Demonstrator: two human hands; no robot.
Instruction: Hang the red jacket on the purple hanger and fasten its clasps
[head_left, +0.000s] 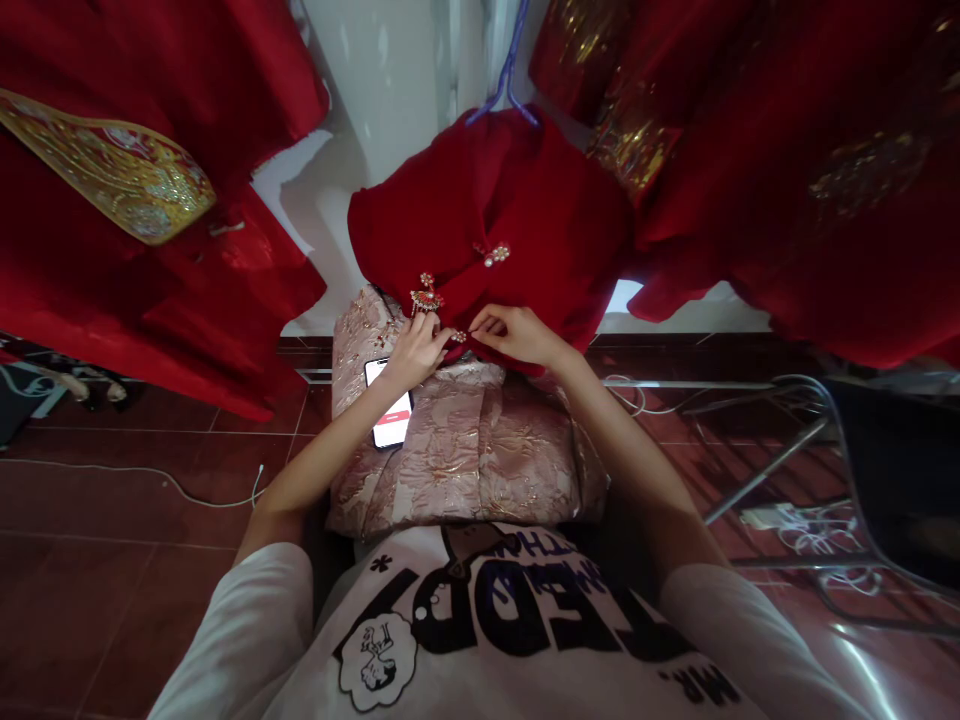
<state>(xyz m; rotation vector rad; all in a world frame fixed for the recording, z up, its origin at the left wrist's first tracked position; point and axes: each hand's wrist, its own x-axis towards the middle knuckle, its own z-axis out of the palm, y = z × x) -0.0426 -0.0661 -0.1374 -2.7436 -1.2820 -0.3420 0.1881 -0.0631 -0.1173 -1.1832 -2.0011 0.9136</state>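
Observation:
A red jacket (555, 200) hangs from a blue hanger (510, 90), its lower part draped toward my lap. My left hand (418, 350) is closed at the jacket's lower edge, with a small beaded button (457, 337) at its fingertips. Just above those fingers is a fan-shaped beaded ornament (426, 298). My right hand (517, 335) makes a pinch beside the button; whatever is between its fingertips is too small to make out. Higher on the front sits another pearl-beaded button (496, 255). Pink brocade fabric (517, 450) covers my lap, and a phone (390, 425) lies on it under my left forearm.
Red garments with gold embroidery (127, 175) hang at left, and more red garments (720, 180) hang at right. A black chair (900, 480) with metal legs stands right, near tangled white cables (806, 525). A white cord (187, 495) crosses the tiled floor (112, 560).

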